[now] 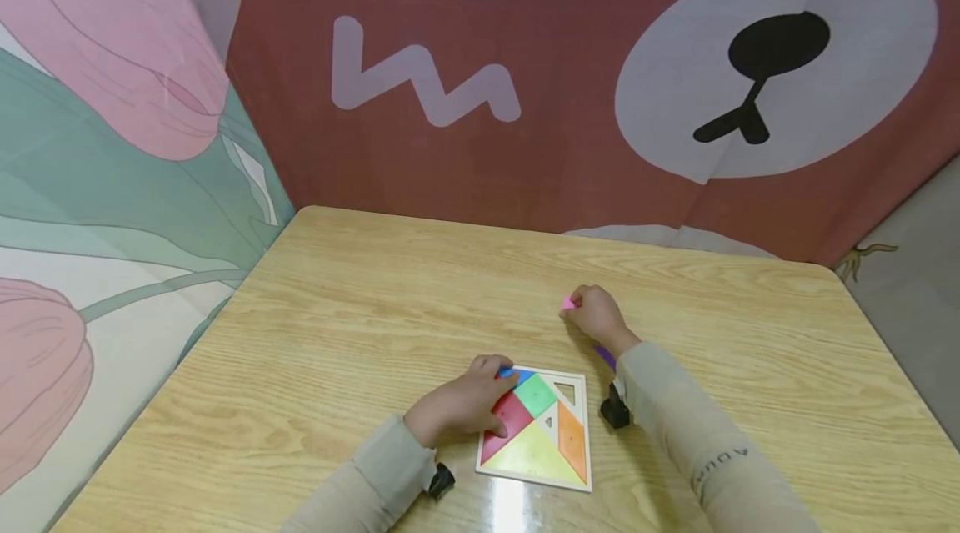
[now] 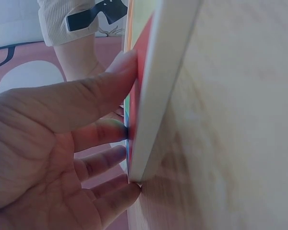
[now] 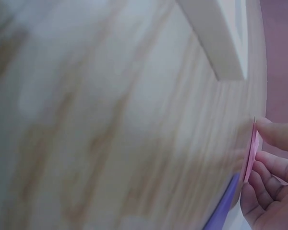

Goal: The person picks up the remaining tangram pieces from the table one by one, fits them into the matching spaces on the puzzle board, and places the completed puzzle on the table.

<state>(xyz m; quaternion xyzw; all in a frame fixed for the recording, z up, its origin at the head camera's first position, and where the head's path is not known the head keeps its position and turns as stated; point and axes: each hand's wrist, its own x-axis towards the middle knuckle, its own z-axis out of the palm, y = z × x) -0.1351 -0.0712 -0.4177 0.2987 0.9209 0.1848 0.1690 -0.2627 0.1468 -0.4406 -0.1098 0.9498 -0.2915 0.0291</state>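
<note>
A square wooden tangram board lies on the table with red, yellow, green, blue and orange pieces set in it. Two triangular spots show bare wood with cut-out holes. My left hand rests on the board's left side, thumb on the red piece and fingers spread near the blue one. Beyond the board, my right hand pinches a small pink piece between thumb and fingers, at the tabletop. A purple piece lies under the right wrist, partly hidden.
The wood-grain table extends around the board on all sides. Behind it hangs a reddish-brown cloth with a cartoon face, and a flower-print cloth covers the left. Black straps sit at both cuffs.
</note>
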